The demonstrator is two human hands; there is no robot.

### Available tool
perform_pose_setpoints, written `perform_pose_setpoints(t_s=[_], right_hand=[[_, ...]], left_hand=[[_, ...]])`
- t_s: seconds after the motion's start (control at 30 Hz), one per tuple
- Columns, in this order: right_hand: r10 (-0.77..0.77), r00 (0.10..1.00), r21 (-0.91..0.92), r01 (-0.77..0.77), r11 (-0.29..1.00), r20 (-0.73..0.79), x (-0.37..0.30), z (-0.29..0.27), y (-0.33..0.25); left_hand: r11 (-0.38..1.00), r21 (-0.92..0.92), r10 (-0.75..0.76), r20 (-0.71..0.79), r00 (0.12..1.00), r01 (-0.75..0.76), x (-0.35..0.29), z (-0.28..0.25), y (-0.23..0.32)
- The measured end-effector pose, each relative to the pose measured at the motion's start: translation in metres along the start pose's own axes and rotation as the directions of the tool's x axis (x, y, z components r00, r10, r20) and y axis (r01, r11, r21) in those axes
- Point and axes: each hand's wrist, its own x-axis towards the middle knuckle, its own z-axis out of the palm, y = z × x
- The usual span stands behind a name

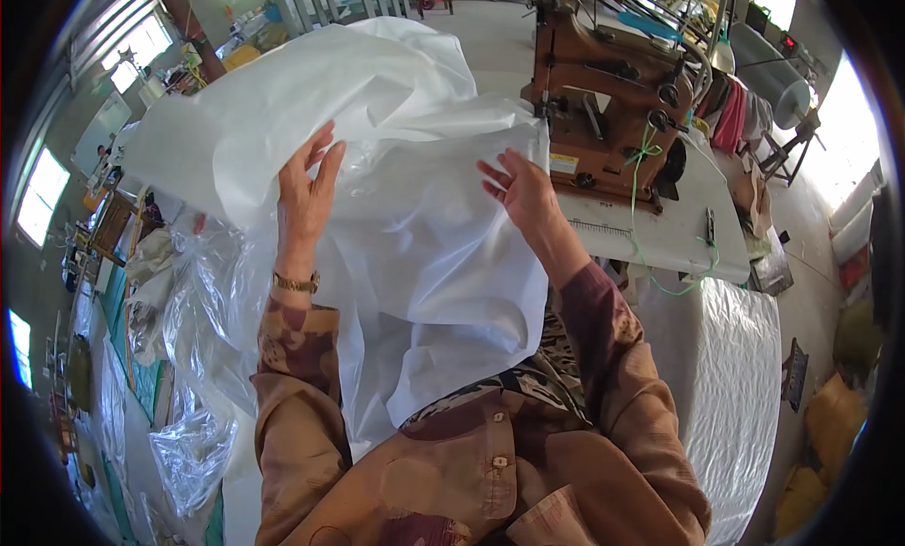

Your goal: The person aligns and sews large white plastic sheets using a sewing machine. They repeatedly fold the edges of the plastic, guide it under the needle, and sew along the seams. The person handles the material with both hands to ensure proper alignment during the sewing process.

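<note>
A large white woven sack sheet (pixel 415 235) is draped in front of me, bunched high at the back and hanging down over my lap. My left hand (pixel 306 192) lies flat against it near its upper left fold, fingers spread, a gold watch on the wrist. My right hand (pixel 523 192) touches the sheet's right edge, fingers apart, close to the brown sewing machine (pixel 608 93). Neither hand clearly pinches the fabric.
The sewing machine stands on a white table (pixel 660 239) with green thread (pixel 641 183) trailing down. Clear plastic film (pixel 193 357) piles at my left. A white stack of sacks (pixel 735 376) sits at lower right. Windows line the far left wall.
</note>
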Motion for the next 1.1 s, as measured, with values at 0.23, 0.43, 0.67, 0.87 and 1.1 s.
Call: perform_pose_setpoints(t_s=[0.23, 0.43, 0.67, 0.87, 1.1], right_hand=[[-0.073, 0.997, 0.346, 0.082, 0.934, -0.038, 0.037, 0.023, 0.028], [-0.213, 0.807, 0.196, 0.123, 0.973, 0.55, -0.046, 0.027, 0.058], [0.402, 0.253, -0.463, 0.272, 0.843, 0.88, -0.193, 0.017, 0.057], [0.362, 0.575, -0.318, -0.181, 0.931, 0.733, -0.188, -0.064, 0.074], [0.18, 0.982, -0.349, -0.148, 0.925, 0.062, -0.168, -0.039, 0.091]], left_hand=[[1.0, -0.028, -0.009, 0.145, 0.989, 0.013, 0.059, -0.013, 0.01], [0.999, -0.04, -0.011, 0.277, 0.961, 0.023, 0.064, -0.026, 0.001], [0.996, -0.04, -0.029, 0.727, 0.686, 0.085, -0.002, -0.016, -0.005], [0.908, 0.37, -0.202, 0.799, 0.566, -0.198, -0.076, -0.009, -0.008], [0.918, 0.277, 0.083, 0.568, 0.819, -0.285, -0.086, 0.014, 0.021]])
